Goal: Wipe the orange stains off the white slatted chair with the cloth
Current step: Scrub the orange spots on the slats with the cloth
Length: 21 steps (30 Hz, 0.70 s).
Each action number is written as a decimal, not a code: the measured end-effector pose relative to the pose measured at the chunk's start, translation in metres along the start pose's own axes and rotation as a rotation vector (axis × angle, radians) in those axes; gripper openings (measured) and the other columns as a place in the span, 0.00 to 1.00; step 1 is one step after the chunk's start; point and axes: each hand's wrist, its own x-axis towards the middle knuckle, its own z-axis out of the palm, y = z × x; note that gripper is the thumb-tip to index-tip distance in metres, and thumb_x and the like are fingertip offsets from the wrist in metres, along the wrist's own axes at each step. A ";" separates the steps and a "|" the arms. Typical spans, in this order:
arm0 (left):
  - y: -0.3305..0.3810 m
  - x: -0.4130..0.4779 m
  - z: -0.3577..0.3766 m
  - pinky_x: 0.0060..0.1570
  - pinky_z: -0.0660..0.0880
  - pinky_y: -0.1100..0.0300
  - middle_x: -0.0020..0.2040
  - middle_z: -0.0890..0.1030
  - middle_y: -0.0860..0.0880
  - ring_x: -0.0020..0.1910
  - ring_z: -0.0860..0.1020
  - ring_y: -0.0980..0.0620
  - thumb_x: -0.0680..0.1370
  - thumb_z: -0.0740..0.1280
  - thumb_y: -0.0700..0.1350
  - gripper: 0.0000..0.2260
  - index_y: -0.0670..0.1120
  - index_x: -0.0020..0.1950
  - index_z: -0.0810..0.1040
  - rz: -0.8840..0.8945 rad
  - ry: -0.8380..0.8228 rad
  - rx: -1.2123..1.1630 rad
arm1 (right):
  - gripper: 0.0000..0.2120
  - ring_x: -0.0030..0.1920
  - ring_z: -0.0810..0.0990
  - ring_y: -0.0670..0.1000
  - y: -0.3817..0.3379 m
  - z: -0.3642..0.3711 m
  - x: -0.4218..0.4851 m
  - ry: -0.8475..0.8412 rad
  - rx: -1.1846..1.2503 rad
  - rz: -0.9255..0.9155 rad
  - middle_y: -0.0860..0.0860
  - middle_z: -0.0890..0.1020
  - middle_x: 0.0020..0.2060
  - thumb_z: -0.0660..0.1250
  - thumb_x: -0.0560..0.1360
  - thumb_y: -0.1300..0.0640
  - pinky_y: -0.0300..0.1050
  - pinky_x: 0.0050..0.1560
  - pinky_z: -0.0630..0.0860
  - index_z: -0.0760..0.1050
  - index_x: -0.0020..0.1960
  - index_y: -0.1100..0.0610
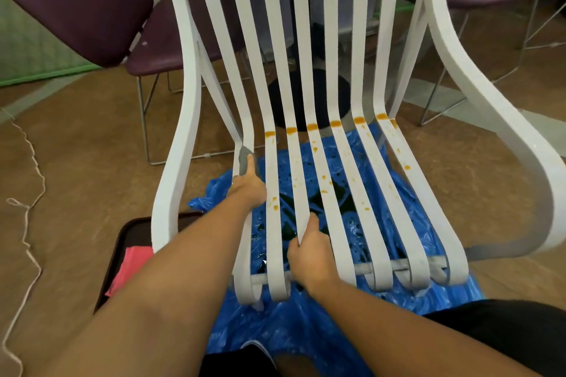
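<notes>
The white slatted chair (343, 40) stands in front of me. Orange stains (312, 126) form a row of blobs where the slats bend into the seat, and smaller drips run down the seat slats. My left hand (248, 188) holds a grey cloth (243, 158) against the leftmost seat slat, just below its bend. That slat shows no orange. My right hand (310, 251) grips the third seat slat near the front edge, with its fingers curled round the slat.
A blue plastic sheet (306, 330) lies under the chair. A dark tray (122, 242) with a pink cloth (130, 269) sits on the floor at the left. Purple chairs (76, 0) and a black table base (309, 101) stand behind. A white cord (30, 180) trails along the floor on the left.
</notes>
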 end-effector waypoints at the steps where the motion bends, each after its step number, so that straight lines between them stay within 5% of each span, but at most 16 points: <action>1: -0.006 -0.016 0.005 0.49 0.78 0.45 0.71 0.69 0.33 0.57 0.78 0.35 0.81 0.57 0.46 0.37 0.67 0.78 0.35 0.003 0.006 -0.049 | 0.28 0.39 0.81 0.50 -0.001 -0.001 0.000 0.002 -0.001 -0.004 0.53 0.80 0.44 0.62 0.80 0.60 0.41 0.35 0.77 0.56 0.76 0.57; 5: -0.038 -0.102 0.023 0.35 0.71 0.54 0.46 0.77 0.43 0.40 0.77 0.46 0.85 0.51 0.51 0.27 0.67 0.80 0.43 -0.021 0.024 -0.235 | 0.24 0.38 0.80 0.51 -0.002 -0.001 -0.003 0.009 0.012 -0.004 0.55 0.80 0.44 0.62 0.79 0.60 0.43 0.34 0.77 0.61 0.73 0.58; 10: -0.059 -0.157 0.036 0.61 0.73 0.48 0.65 0.77 0.40 0.59 0.77 0.40 0.86 0.47 0.55 0.22 0.62 0.80 0.56 -0.031 0.038 -0.326 | 0.23 0.36 0.79 0.48 -0.002 -0.002 -0.003 0.003 0.006 0.007 0.51 0.78 0.39 0.62 0.79 0.60 0.43 0.34 0.76 0.61 0.72 0.58; 15: -0.061 -0.157 0.053 0.46 0.77 0.48 0.48 0.78 0.44 0.44 0.78 0.45 0.85 0.51 0.44 0.14 0.52 0.69 0.68 -0.004 0.264 -0.390 | 0.22 0.37 0.80 0.50 -0.001 0.000 -0.002 0.001 0.029 -0.008 0.52 0.79 0.40 0.61 0.79 0.60 0.45 0.36 0.79 0.61 0.72 0.57; 21: -0.041 -0.111 0.037 0.41 0.71 0.50 0.48 0.76 0.43 0.44 0.77 0.43 0.83 0.52 0.42 0.15 0.53 0.69 0.60 -0.050 0.236 -0.377 | 0.20 0.35 0.79 0.49 0.004 0.002 -0.002 0.010 0.043 -0.023 0.52 0.79 0.38 0.61 0.79 0.61 0.41 0.30 0.75 0.63 0.69 0.56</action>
